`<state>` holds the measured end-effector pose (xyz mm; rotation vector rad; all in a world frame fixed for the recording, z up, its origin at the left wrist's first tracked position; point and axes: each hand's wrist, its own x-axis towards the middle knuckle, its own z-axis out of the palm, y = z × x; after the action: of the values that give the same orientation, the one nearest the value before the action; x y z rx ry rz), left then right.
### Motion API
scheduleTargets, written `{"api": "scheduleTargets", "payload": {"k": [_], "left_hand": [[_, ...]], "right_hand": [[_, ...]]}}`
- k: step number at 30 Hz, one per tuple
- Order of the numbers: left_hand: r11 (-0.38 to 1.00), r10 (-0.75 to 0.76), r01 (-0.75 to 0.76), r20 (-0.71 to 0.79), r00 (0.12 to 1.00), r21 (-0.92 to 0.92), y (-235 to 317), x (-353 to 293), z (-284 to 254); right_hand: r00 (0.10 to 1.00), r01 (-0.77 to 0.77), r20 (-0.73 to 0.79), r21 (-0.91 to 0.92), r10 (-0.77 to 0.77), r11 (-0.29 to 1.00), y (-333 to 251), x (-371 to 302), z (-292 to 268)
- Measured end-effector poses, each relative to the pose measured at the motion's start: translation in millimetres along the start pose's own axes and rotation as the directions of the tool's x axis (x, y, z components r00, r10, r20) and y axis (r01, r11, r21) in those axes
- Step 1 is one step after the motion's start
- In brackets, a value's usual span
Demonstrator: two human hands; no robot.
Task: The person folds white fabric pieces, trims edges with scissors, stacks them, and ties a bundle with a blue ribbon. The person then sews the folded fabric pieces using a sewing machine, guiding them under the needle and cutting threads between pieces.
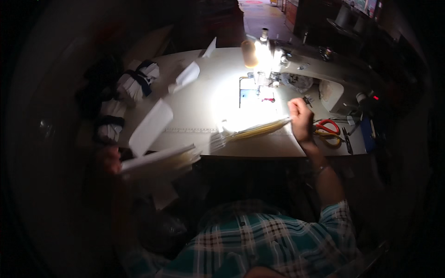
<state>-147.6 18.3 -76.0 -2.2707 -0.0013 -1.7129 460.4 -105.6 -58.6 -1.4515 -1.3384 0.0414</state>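
My left hand (110,160), dim and blurred, closes around the outer end of a white layered stack (157,159) at the front edge of the table (204,109). My right hand (301,118) clamps the right end of a yellow-edged bundle (257,133) over the tabletop. Both 2 look light and flexible, apt to fan and slip, so I'd pinch all layers at 1 end. Whether they join mid-span, I can't tell.

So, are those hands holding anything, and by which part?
The left hand seems to hold a white layered bundle by its left end; the right hand grips a yellow-edged bundle by its right end. Blur hides whether the bundles join.
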Motion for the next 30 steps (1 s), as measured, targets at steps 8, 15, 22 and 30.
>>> {"api": "scheduleTargets", "payload": {"k": [8,15,22,30], "left_hand": [[0.920,-0.392,0.334,0.483,0.783,0.205,247,205,-33],[0.262,-0.894,0.295,0.115,0.434,0.919,321,218,-55],[-0.372,-0.858,0.572,-0.506,0.089,0.731,165,159,-119],[0.309,-0.943,0.608,0.154,0.294,0.731,-66,36,7]], "right_hand": [[0.891,0.182,0.425,-0.010,-0.160,0.983,-15,45,172],[0.696,0.481,0.660,-0.134,-0.284,0.867,-83,59,202],[0.790,0.581,0.237,0.002,-0.565,0.814,-105,-3,138],[0.267,0.837,0.082,0.473,-0.960,0.273,-195,-142,24]]}}
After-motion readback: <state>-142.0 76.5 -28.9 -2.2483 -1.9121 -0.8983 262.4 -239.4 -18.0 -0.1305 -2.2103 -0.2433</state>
